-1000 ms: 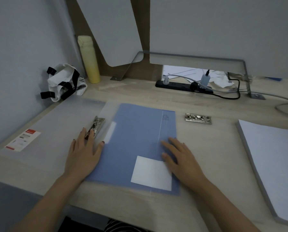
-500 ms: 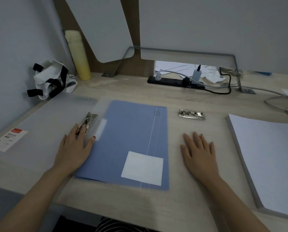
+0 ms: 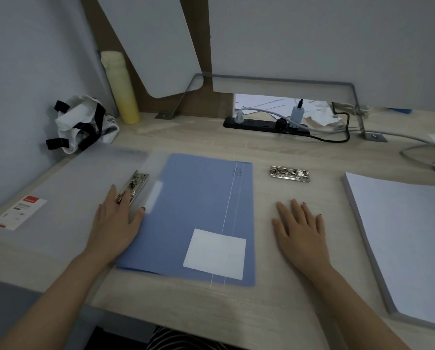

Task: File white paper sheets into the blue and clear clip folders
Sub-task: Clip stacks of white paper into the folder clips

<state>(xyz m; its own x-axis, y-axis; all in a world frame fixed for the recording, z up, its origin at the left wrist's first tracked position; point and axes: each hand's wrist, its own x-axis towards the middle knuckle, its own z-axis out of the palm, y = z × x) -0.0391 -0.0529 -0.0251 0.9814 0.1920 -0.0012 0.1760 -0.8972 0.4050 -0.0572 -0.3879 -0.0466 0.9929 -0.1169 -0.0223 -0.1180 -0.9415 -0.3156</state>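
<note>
Head view only, so what do the two hands do? — the first asks.

Both are flat and released, the second answers. The left hand [image 3: 115,223] lies palm down on the clear folder [image 3: 67,198], its straight fingers touching the metal clip [image 3: 135,184] of that folder, and its thumb is at the left edge of the blue folder [image 3: 201,210]. The right hand [image 3: 302,231] rests palm down on the bare desk [image 3: 236,311] and grasps nothing.

And the paper, where is it?

The stack of white sheets [image 3: 403,238] lies at the right side of the desk, to the right of the right hand and not touching it. Its long axis runs away from the person, nearly parallel to the blue folder. So the right hand is between the blue folder and the stack, and the long left edge of the stack faces this hand.

Which hand should go for a sheet, then?

The right one, probably; it is much nearer, while the left hand is well apart, on the other side of the blue folder. A short reach sideways to the right should be enough.

Is a folder ready to receive it?

The blue one seems closed, with a white label near its front edge. The clear one is spread open at the left. A second clip [image 3: 289,174] lies beyond the right hand; whether it is fixed to something, the second speaker cannot tell.
</note>
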